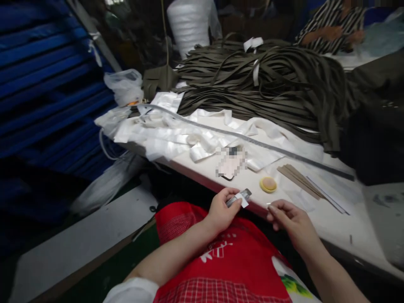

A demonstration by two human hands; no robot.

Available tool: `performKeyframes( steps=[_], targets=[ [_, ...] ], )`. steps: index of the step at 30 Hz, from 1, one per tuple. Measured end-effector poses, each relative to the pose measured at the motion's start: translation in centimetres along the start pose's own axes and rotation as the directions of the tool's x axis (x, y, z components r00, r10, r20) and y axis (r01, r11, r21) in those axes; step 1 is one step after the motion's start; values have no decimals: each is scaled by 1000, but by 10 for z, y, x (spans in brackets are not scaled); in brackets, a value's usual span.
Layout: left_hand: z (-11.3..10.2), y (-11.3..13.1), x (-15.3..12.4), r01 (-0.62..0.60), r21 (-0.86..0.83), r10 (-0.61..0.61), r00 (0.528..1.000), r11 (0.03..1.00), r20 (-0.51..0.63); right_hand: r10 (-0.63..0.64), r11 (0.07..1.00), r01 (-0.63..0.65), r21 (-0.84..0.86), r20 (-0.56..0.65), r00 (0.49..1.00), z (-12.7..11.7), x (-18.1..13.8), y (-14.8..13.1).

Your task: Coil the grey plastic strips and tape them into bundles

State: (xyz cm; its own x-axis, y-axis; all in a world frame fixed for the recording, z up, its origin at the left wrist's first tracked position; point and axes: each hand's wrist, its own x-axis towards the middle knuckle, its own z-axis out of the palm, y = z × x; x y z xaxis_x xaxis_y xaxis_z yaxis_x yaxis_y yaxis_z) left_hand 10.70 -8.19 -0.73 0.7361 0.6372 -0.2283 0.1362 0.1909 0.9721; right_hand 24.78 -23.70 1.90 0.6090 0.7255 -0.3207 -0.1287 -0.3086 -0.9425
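My left hand (221, 209) pinches a small grey strip with a white tab (240, 198) at the near edge of the white table (328, 219). My right hand (290, 219) hovers just to the right of it, fingers curled with thumb and forefinger pressed together; what they hold, if anything, is too small to make out. Both hands are above my red apron (227, 256). A small round yellow object (268, 184) lies on the table just beyond my hands.
A large heap of dark olive straps (268, 84) covers the table's far side. White ribbon pieces (176, 134), a long metal ruler (252, 141), a blurred phone (231, 163) and thin strips (299, 179) lie nearby. Another person in a striped top (331, 25) sits at the back right. Blue fabric rolls (47, 75) stand left.
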Motion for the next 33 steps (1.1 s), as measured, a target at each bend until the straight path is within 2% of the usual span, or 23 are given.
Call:
performKeyframes(
  steps=[3, 6, 11, 18, 22, 26, 30, 33],
  targets=[
    [-4, 1, -4, -54, 60, 57, 997, 997, -58, 1, 999, -8, 42, 167, 986, 34, 11, -6],
    [-9, 3, -8, -73, 95, 83, 992, 993, -99, 21, 999, -32, 38, 264, 964, 47, 17, -4],
    [-11, 0, -8, -72, 90, 82, 990, 993, -111, 76, 997, -81, 8, 273, 959, 56, 27, 4],
    [-5, -3, -1, -3, -37, -1, 994, 999, -113, 81, 993, -100, 66, 239, 968, 60, 30, 10],
    [-3, -2, -1, -7, 12, 9, 984, 1000, -180, 61, 992, -93, 87, 320, 945, 57, 29, 8],
    [-8, 5, -5, -95, 123, 118, 973, 988, -197, 31, 990, -74, 120, 325, 945, 61, 33, 6],
    [-12, 16, -16, -278, 300, 332, 933, 912, -143, 31, 988, -71, 139, 271, 962, 71, 35, 3],
    [-11, 19, -25, -387, 315, 426, 903, 867, -63, 4, 979, -51, 196, 232, 973, 75, 31, -3]
  ],
)
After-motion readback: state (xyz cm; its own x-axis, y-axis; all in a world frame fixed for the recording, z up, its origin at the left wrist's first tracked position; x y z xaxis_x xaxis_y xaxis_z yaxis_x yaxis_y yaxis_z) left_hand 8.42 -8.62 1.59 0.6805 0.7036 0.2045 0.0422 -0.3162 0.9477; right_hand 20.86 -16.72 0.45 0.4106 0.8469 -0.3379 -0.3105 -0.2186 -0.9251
